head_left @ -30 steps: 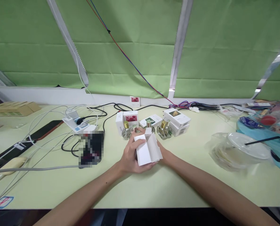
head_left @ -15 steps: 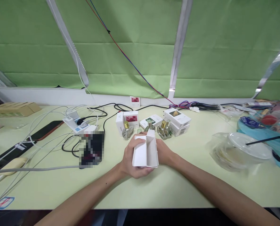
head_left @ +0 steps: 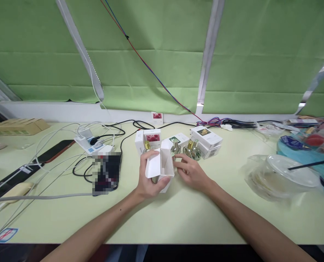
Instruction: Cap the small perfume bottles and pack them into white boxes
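Observation:
My left hand [head_left: 150,182] is wrapped round a white cardboard box [head_left: 167,165], its top open toward me and a flap folded out to the left. No contents show inside the box. Just right of it, my right hand [head_left: 190,171] has its fingers bent together at a small thing largely hidden by the box and fingertips. Behind the hands stand glass perfume bottles: one with a silver cap [head_left: 175,146], one with a gold cap [head_left: 189,150], and another gold-capped one [head_left: 147,146] partly covered by my left hand.
Behind the bottles are white boxes with a red picture [head_left: 153,138], a green picture [head_left: 179,138] and a yellow picture [head_left: 205,134]. A power strip [head_left: 92,143] with cables and a pixelated dark device [head_left: 107,173] lie left. A bagged, lidded cup [head_left: 290,174] stands right.
My left hand has moved slightly left with the box and turned it, its flap now folded out. My right hand has come off the box and moved beside it, toward the bottles.

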`<state>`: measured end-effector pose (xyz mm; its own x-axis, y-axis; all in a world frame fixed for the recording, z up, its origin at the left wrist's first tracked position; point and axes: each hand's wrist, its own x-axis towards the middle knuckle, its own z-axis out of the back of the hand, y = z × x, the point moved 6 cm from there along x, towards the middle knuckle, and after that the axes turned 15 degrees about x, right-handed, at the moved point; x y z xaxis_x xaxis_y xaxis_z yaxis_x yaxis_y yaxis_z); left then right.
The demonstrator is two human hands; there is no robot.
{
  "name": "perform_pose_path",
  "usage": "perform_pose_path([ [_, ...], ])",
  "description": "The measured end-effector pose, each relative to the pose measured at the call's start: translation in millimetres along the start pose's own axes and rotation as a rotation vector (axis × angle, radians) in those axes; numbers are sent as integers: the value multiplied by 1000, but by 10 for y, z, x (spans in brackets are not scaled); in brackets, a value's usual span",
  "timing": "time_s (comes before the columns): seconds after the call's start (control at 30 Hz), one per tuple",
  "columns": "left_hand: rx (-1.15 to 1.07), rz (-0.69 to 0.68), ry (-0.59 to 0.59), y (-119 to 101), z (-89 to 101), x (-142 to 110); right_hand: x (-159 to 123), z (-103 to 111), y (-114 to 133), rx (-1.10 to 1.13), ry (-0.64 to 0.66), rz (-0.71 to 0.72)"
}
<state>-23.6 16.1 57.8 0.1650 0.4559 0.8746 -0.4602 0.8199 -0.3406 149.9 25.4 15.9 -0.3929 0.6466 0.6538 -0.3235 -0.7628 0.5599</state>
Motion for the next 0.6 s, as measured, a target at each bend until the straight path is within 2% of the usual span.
perform_pose_path([
  [0.23,115,134,22,120,-46,25,-11,95,-32,45,-115,49],
  [0.47,142,207,149,180,-162,39,22,203,-34,115,-259,-4],
  [0.6,134,255,185,221,-207,3,27,273,-69,129,-338,-111],
])
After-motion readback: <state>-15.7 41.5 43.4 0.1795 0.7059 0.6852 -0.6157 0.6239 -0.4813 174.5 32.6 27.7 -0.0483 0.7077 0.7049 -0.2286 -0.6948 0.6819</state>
